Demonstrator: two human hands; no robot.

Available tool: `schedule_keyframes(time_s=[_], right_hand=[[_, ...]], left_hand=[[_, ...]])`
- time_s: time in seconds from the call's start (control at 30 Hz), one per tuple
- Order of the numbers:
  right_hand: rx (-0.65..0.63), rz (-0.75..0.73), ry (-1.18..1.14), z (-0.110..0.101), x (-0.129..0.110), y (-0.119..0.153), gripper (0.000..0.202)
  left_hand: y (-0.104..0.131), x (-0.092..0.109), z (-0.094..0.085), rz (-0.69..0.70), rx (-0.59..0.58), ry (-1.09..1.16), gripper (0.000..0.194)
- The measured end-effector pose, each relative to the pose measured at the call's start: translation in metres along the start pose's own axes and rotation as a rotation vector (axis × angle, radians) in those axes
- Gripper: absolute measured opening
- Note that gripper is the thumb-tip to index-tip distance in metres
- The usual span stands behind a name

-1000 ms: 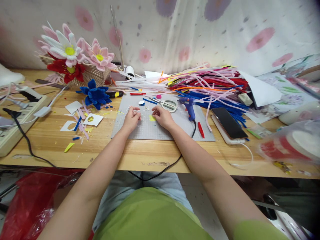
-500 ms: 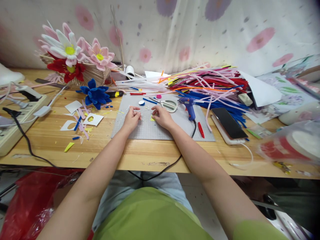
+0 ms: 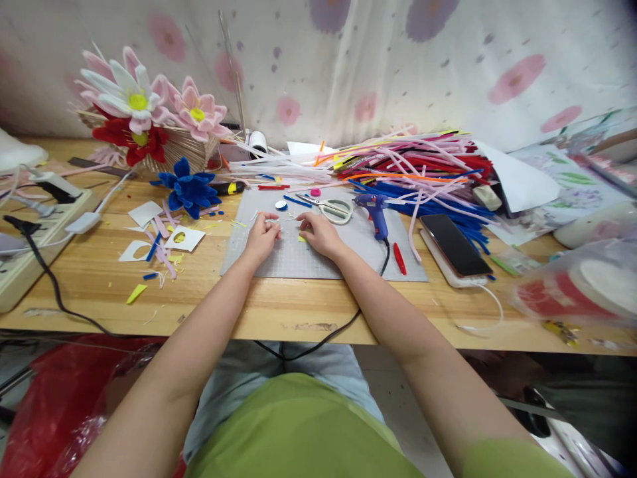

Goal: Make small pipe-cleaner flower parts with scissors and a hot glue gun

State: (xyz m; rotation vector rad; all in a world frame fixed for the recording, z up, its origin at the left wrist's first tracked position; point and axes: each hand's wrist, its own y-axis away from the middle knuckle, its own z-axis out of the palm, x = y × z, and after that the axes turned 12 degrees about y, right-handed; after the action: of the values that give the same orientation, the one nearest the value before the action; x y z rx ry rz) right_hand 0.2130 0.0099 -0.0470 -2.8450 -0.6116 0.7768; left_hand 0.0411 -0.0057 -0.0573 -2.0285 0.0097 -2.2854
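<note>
Over the grey cutting mat [image 3: 318, 262], my left hand [image 3: 263, 238] rests with its fingers curled in toward the thumb. Whatever it may hold is too small to make out; thin white scraps lie about its fingertips. My right hand [image 3: 321, 234] lies a short way to the right, fingers stretched forward and thumb apart, with nothing visible in it. A small yellow scrap [image 3: 302, 238] is beside its thumb. Just beyond the hands are a round blue-rimmed white disc [image 3: 281, 206], a blue pipe-cleaner piece [image 3: 297, 201] and scissors with pale handles [image 3: 338, 211].
A blue glue gun [image 3: 375, 214] stands on the mat's right, its black cord running off the table's front edge. Pipe cleaners [image 3: 423, 159] are heaped behind. Fuzzy flowers [image 3: 186, 188] and paper scraps are at left; a phone [image 3: 455, 245] and bagged cup [image 3: 577, 292] at right.
My right hand's fingers have shifted very slightly on the mat. My left hand and the things around it look the same; the view has moved a touch.
</note>
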Motion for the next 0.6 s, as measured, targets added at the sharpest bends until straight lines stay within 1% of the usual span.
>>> schedule_keyframes(time_s=[0.07,0.13,0.3,0.4,0.5,0.6], right_hand=[[0.005,0.014,0.0,0.001,0.0,0.0,0.032],[0.021,0.035,-0.048,0.003,0.0,0.0,0.033],[0.071,0.085,-0.218,0.003,0.003,-0.001,0.032],[0.11,0.104,-0.257,0.001,0.003,-0.001,0.029],[0.122,0.108,-0.251,0.0,0.004,0.0,0.028],[0.124,0.101,-0.238,-0.001,0.006,0.0,0.03]], left_hand=[[-0.001,0.002,0.002,-0.016,0.006,0.015,0.018],[-0.003,0.005,0.004,-0.057,0.021,0.042,0.017],[-0.011,0.019,0.005,-0.213,0.026,0.055,0.018],[-0.012,0.025,0.006,-0.253,0.074,0.077,0.018],[-0.01,0.025,0.012,-0.224,0.17,0.113,0.013],[-0.006,0.018,0.017,-0.11,0.243,0.122,0.011]])
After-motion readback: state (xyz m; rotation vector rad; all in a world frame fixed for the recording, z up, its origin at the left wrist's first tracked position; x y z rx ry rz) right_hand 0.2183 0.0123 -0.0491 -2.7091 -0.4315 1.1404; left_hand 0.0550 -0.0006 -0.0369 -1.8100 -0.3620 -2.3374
